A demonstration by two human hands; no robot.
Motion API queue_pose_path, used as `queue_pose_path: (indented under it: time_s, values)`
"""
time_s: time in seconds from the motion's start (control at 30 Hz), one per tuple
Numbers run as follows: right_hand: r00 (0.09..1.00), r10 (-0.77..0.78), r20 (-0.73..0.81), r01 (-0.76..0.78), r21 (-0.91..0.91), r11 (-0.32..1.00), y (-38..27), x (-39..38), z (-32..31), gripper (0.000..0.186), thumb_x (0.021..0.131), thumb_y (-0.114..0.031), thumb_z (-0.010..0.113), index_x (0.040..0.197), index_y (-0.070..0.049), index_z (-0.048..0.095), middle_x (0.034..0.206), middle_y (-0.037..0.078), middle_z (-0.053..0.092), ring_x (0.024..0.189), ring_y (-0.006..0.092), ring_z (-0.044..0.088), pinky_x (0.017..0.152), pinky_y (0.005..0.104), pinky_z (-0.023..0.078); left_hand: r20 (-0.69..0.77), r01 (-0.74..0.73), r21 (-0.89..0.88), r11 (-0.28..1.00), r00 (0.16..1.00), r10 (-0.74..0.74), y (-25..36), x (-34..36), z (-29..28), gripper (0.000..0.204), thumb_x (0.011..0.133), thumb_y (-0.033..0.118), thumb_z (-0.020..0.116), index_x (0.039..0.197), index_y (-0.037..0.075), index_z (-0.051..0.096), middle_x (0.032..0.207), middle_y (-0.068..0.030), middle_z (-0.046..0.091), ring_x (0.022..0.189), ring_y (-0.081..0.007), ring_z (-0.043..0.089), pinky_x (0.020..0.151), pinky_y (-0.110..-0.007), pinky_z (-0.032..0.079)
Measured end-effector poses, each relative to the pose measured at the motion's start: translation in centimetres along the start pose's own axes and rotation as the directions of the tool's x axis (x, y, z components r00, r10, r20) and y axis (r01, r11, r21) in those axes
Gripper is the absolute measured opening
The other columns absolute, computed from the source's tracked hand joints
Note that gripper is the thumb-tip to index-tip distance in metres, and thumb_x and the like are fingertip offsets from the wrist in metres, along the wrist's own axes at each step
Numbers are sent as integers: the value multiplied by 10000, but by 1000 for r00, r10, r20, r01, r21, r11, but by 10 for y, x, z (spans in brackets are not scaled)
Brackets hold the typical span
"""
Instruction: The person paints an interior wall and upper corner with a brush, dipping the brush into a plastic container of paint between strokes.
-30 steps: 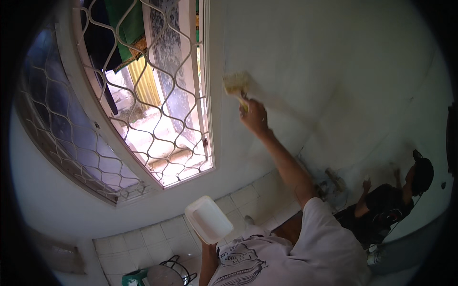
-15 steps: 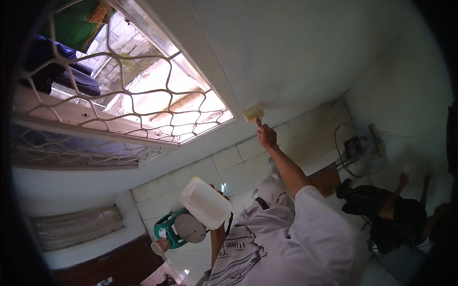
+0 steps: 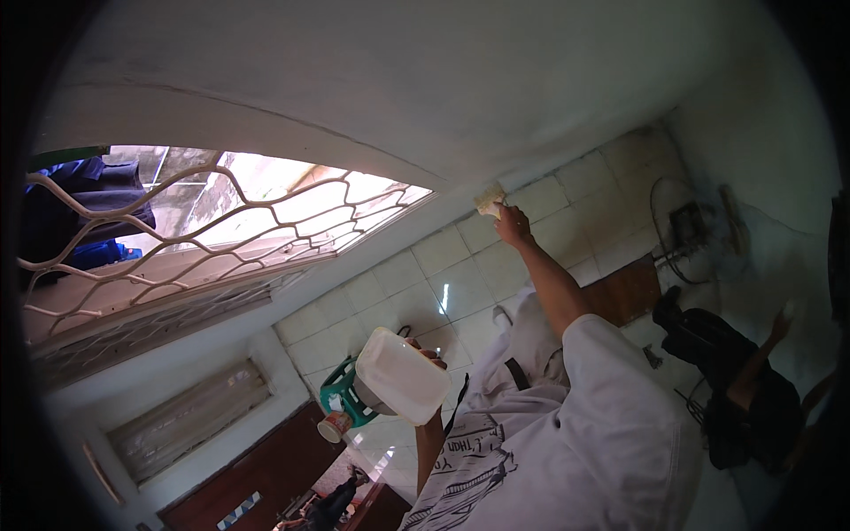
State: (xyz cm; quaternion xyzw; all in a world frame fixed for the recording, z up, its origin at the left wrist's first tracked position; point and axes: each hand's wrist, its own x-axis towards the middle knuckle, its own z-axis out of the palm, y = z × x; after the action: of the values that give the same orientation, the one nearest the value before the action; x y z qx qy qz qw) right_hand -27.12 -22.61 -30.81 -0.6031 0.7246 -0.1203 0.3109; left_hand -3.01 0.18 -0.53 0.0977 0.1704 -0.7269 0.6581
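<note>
My right hand (image 3: 512,226) is closed around the handle of a paintbrush (image 3: 490,201) with pale bristles. The brush is raised to the white wall (image 3: 425,97), right of the window's lower corner; I cannot tell whether its bristles touch. Held low at the left, a shallow white rectangular tray (image 3: 403,376) rests in my left hand (image 3: 427,354). Most of that hand is hidden behind the tray, with only some fingers showing at its edge. The tray's inside is white; I cannot tell whether it has paint in it.
A window with a wavy metal grille (image 3: 239,208) is at the left. Beneath the tray stands a green plastic stool (image 3: 345,389), with a paper cup (image 3: 335,426) by it. Tiles cover the floor (image 3: 398,301). At the right, a person in dark clothes (image 3: 744,380) is close by.
The view has shifted, showing less of the window. My right hand and the brush sit lower along the wall. The left hand still holds the tray.
</note>
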Motion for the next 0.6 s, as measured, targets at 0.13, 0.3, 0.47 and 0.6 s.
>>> queue_pose_path:
  time_s: [0.13,0.3,0.47,0.6]
  values:
    - [998,-15,-54,21,113,993,-7,-7,-30,543,866,-198,727,1378,-145,552,1026,175,700,984,344,677,872,458,548,-27,61,83,995,998,-59,14,-6,-14,785,825,391,795,1451,93,428,1393,-87,499,1280,-277,466,1112,-467,338]
    - [981,-103,-166,131,166,978,-34,-32,-76,521,847,-214,735,1340,-132,588,1015,177,708,967,356,677,892,469,539,-35,35,93,995,999,-32,38,-21,-47,725,883,446,726,1453,104,437,1387,-113,501,1278,-304,474,1115,-493,339]
    - [958,-177,-223,189,34,981,-127,-84,-207,470,848,-202,734,1289,-68,640,974,177,724,908,333,690,878,447,550,5,37,225,974,999,-40,63,-40,-72,717,887,449,720,1452,108,439,1391,-113,500,1279,-306,474,1115,-495,339]
    - [922,-294,-253,277,-102,956,-203,-108,-322,429,851,-144,724,1230,44,657,819,191,735,693,273,724,698,371,596,30,80,253,964,995,-91,70,-51,-78,711,890,451,715,1452,111,442,1395,-112,500,1279,-307,474,1115,-496,340]
